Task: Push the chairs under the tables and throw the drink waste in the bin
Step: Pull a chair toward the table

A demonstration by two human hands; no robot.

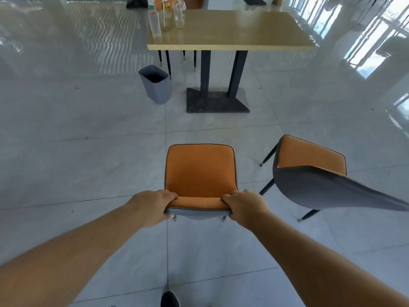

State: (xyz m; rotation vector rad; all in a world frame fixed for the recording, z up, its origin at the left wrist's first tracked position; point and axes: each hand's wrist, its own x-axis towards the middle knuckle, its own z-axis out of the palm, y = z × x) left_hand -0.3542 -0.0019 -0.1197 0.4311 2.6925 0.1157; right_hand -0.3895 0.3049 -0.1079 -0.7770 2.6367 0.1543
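Bin: the grey bin (pixel 156 84) stands open on the floor at the left, just beside the table's dark base — well ahead of the chair in hand.
Drink waste: a clear bottle (pixel 154 23) and two plastic cups (pixel 179 15) stand at the far left end of the table (pixel 232 29), untouched as things lie.
Left hand: the left hand (pixel 155 207) is closed over the left corner of the backrest, fingers over the top edge, thumb underneath.
Chair in hand: the orange chair (pixel 199 169) faces the table with open floor between them; it is not yet under.
Right hand: the right hand (pixel 245 207) clamps the right corner of the same backrest in the same way.
Second chair: another orange chair (pixel 309 156) stands near on the right, turned at an angle, its grey back towards the camera.
Step in hand: pushing the held chair to the table, by my reading.
How to do it well: keep both hands level and push evenly so the chair runs straight; aim the seat at the gap right of the bin, and mind the table's base plate (pixel 217 100) — the front legs could catch on it.
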